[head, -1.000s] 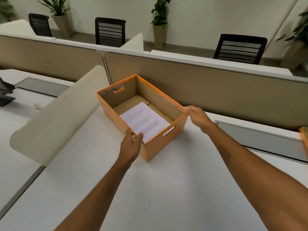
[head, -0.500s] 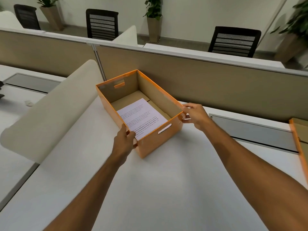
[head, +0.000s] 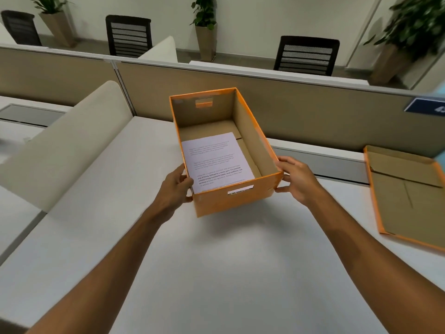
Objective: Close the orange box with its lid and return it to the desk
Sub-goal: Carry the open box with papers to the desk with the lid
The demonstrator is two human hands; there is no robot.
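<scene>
An open orange box [head: 238, 201] with brown cardboard inside stands in the middle of the white desk [head: 216, 273]. A printed white sheet [head: 216, 162] lies on its floor. My left hand [head: 177, 186] grips the box's near left corner. My right hand [head: 297, 179] grips its near right corner. The box's lid [head: 407, 196] lies upside down on the desk at the right, orange rim up, partly cut off by the frame edge.
A beige partition [head: 313, 112] runs along the back of the desk. A rounded beige divider [head: 65, 145] stands at the left. Grey cable trays [head: 325, 162] sit under the partition. Black chairs and potted plants stand beyond.
Both hands have turned the box so its long axis points away from me and pulled it a little closer. My view has swung right, bringing the lid into sight.
</scene>
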